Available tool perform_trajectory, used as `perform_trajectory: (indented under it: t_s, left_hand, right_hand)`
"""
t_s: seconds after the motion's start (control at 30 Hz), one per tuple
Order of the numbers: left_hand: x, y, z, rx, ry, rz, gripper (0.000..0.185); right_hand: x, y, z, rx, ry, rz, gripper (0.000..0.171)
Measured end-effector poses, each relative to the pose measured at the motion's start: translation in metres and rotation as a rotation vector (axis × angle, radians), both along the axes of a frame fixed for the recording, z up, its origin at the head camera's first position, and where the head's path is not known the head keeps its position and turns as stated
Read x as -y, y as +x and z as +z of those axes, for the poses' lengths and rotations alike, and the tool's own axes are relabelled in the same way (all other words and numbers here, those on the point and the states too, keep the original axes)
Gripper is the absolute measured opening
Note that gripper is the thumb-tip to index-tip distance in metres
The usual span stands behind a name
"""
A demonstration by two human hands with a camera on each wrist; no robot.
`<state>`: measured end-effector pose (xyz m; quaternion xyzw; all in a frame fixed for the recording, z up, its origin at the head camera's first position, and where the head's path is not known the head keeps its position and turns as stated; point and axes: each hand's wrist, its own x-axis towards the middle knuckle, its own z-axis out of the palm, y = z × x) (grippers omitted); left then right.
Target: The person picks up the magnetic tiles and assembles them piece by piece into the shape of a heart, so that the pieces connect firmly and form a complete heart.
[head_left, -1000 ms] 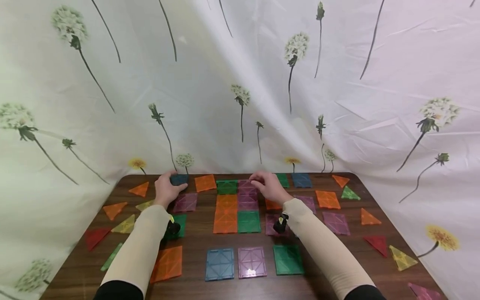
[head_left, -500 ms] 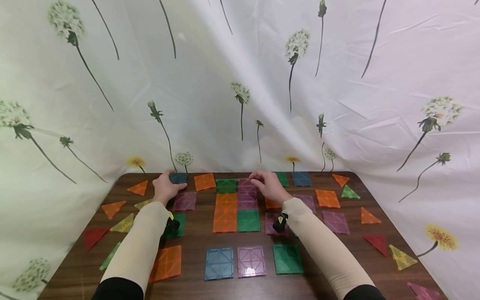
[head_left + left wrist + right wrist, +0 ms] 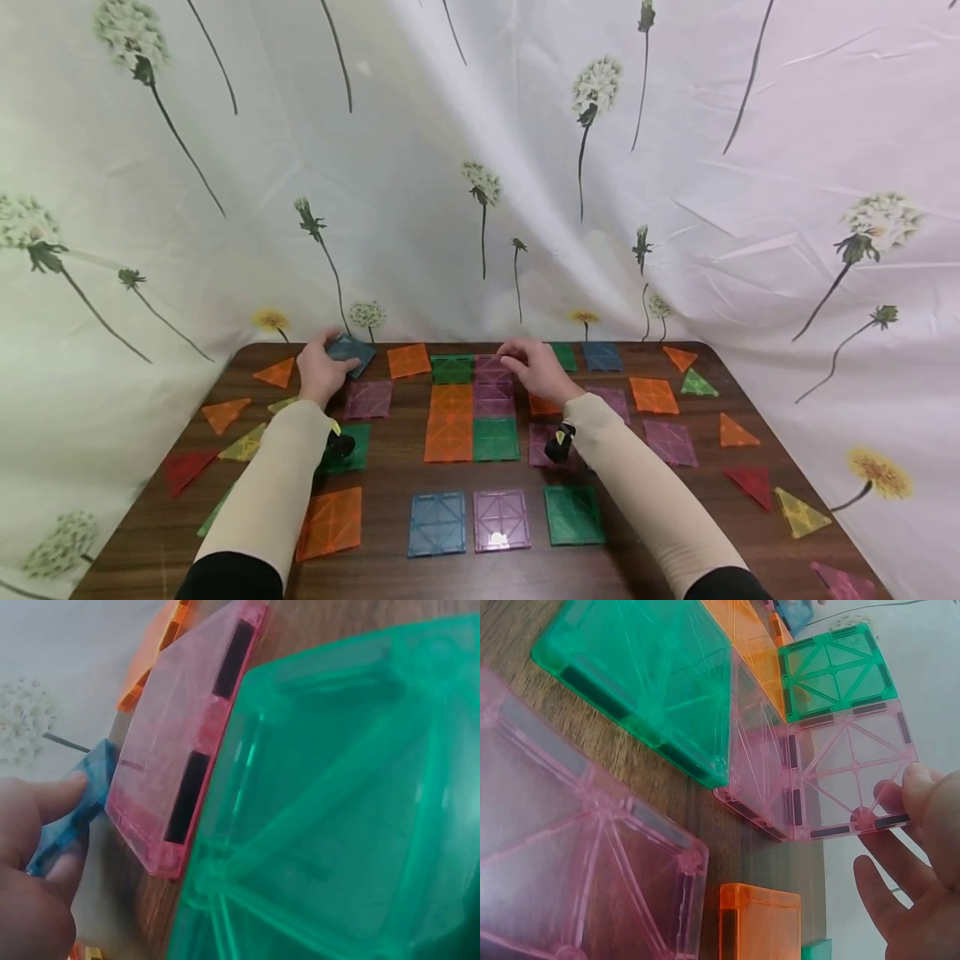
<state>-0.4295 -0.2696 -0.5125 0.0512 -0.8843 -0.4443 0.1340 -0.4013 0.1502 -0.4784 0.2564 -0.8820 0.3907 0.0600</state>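
My left hand [image 3: 321,372] grips a blue square magnetic tile [image 3: 354,353] at the table's back left, thumb on its near face. The tile is tilted up; the left wrist view shows fingers behind it [image 3: 94,784]. My right hand [image 3: 542,372] pinches the outer corner of a purple square tile [image 3: 847,769], which stands upright at the back of a joined group. Beside it a green square tile [image 3: 836,671] also stands upright, edge to edge. In front of these, flat orange tiles [image 3: 449,437], a flat purple tile [image 3: 492,402] and a flat green tile [image 3: 496,439] lie joined.
Loose square tiles lie around the group, including an orange tile [image 3: 408,361], a blue tile [image 3: 437,523], a purple tile [image 3: 501,518] and a green tile [image 3: 573,515]. Triangles, such as a red one [image 3: 750,485], line both sides. A floral curtain [image 3: 420,208] hangs behind the table.
My left hand has picked up the blue tile from the back left and tipped it, shifting slightly left. My right hand stays at the upright purple tile.
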Motion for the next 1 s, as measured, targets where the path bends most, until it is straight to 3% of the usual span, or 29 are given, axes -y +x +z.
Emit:
perform_trajectory:
  t_s: [0.2, 0.37, 0.73, 1.0]
  left_hand:
    - [0.006, 0.009, 0.006, -0.036, 0.074, 0.054, 0.062]
    - [0.004, 0.016, 0.015, -0.088, 0.07, 0.087, 0.047]
    - [-0.031, 0.041, 0.041, -0.117, 0.172, -0.019, 0.044]
    - [-0.059, 0.067, 0.044, -0.173, 0.123, -0.079, 0.032]
  right_hand:
    - [0.004, 0.001, 0.0, 0.014, 0.003, 0.006, 0.016]
    - [0.005, 0.002, 0.001, 0.018, -0.012, 0.007, 0.017]
    - [0.005, 0.003, 0.003, 0.015, -0.013, -0.014, 0.016]
    - [0.005, 0.006, 0.005, 0.006, -0.015, -0.02, 0.016]
